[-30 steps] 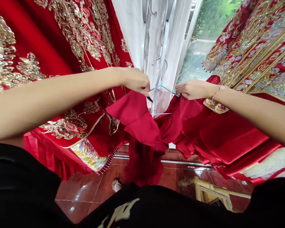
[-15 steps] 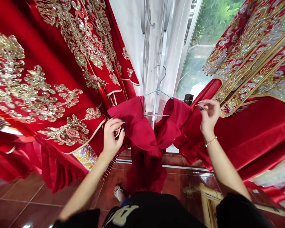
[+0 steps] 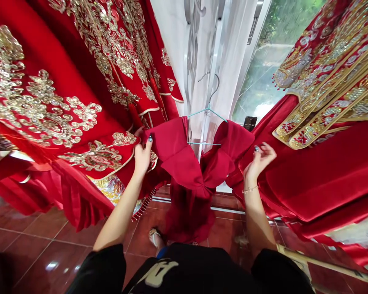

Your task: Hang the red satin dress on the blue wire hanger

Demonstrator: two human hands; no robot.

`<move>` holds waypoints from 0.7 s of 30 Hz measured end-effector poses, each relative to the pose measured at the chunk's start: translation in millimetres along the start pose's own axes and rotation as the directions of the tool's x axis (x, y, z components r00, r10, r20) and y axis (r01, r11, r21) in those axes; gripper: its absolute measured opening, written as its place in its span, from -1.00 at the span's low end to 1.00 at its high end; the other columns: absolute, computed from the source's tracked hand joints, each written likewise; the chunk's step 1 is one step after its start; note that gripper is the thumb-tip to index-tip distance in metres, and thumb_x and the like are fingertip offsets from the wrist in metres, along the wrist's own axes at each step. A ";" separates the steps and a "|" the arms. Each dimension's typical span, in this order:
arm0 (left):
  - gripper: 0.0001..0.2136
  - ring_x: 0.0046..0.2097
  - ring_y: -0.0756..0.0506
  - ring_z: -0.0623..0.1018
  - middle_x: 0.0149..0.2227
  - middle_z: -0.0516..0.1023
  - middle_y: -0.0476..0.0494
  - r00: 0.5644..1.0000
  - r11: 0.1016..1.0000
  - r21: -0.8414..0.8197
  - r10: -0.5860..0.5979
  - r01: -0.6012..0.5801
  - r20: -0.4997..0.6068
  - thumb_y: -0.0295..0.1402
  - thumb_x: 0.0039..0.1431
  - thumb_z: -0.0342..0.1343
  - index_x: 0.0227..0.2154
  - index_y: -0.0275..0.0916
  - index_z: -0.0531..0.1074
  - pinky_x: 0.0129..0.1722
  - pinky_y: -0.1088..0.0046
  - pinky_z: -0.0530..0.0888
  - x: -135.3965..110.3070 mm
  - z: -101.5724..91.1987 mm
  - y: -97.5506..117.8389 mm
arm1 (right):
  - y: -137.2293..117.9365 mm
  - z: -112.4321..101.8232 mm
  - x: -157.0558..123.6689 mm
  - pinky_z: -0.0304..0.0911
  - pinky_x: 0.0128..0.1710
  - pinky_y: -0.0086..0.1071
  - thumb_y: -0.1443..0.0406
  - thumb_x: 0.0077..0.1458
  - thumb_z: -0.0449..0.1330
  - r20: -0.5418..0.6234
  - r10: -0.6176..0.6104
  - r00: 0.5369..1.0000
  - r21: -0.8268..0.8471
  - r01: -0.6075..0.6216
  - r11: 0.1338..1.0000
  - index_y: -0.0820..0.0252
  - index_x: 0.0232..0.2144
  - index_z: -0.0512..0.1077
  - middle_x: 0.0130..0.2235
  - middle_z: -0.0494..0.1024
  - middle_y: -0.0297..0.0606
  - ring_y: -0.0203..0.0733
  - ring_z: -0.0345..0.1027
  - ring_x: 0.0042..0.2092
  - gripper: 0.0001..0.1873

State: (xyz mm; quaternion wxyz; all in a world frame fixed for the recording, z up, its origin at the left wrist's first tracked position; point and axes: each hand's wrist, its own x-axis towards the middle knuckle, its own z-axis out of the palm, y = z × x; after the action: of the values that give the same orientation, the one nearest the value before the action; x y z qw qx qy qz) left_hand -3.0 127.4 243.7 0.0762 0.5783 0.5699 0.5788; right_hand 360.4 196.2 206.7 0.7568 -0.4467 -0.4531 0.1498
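A crimson dress [image 3: 184, 167] with wide ruffled shoulders hangs from a thin light-blue hanger [image 3: 209, 108] with a metal hook. At the edge of its left shoulder ruffle is my left hand [image 3: 143, 156], the thumb lying over the front of the cloth and the fingers mostly hidden behind it. My right hand [image 3: 259, 163] is beside the right shoulder ruffle, palm turned up, thumb and fingers apart, with nothing in it. The skirt of the dress falls toward the floor in front of me.
Red garments with gold sequins [image 3: 92, 157] hang on the left, and a beaded red-and-gold garment [image 3: 325, 94] hangs on the right. A metal rack [image 3: 213, 53] stands before a white curtain. A small dark device [image 3: 250, 123] is near the window [image 3: 263, 69]. Bamboo poles [image 3: 325, 261] lie low at right.
My left hand has moved up onto the edge of the left shoulder ruffle. My right hand has come lower and inward, turning its palm up. The view has shifted slightly.
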 end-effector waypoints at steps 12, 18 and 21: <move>-0.73 0.22 -0.34 0.39 0.23 0.35 -0.25 0.560 0.751 0.147 0.332 -0.644 0.759 -0.15 0.16 0.19 -0.11 -0.11 0.51 0.22 0.01 0.35 91.2 -12.6 102.7 | -89.7 129.8 -17.7 0.32 -0.13 -0.20 0.28 0.12 0.10 0.848 -0.263 0.460 0.131 0.299 0.945 0.15 -0.27 0.46 -0.25 0.49 -0.20 -0.12 0.36 -0.22 -0.83; -0.85 -0.29 -0.14 0.56 -0.43 0.57 -0.08 0.361 0.684 0.245 0.029 -0.687 0.932 -0.24 0.11 0.16 -0.35 -0.17 0.55 -0.14 0.33 0.46 155.2 -11.9 120.6 | -81.3 159.4 -31.3 0.27 -0.09 -0.20 0.36 0.21 -0.04 0.898 -0.261 0.353 0.139 0.336 0.932 0.10 -0.44 0.25 -0.31 0.41 -0.23 -0.11 0.29 -0.20 -0.82; -0.80 -0.36 -0.09 0.53 -0.48 0.54 -0.05 0.324 0.623 0.225 0.048 -0.749 0.945 -0.19 0.11 0.15 -0.39 -0.21 0.56 -0.21 0.39 0.44 166.1 -19.4 127.9 | -91.0 163.6 -38.7 0.24 -0.04 -0.17 0.39 0.24 -0.09 0.921 -0.290 0.260 0.140 0.474 0.870 0.11 -0.39 0.27 -0.26 0.45 -0.17 -0.07 0.30 -0.15 -0.79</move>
State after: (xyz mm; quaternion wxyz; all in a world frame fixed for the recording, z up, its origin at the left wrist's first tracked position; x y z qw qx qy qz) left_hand 2.3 197.1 442.3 -0.0032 0.9051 0.4230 -0.0432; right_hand 189.1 209.5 290.4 0.3441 -0.2215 -0.9005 0.1473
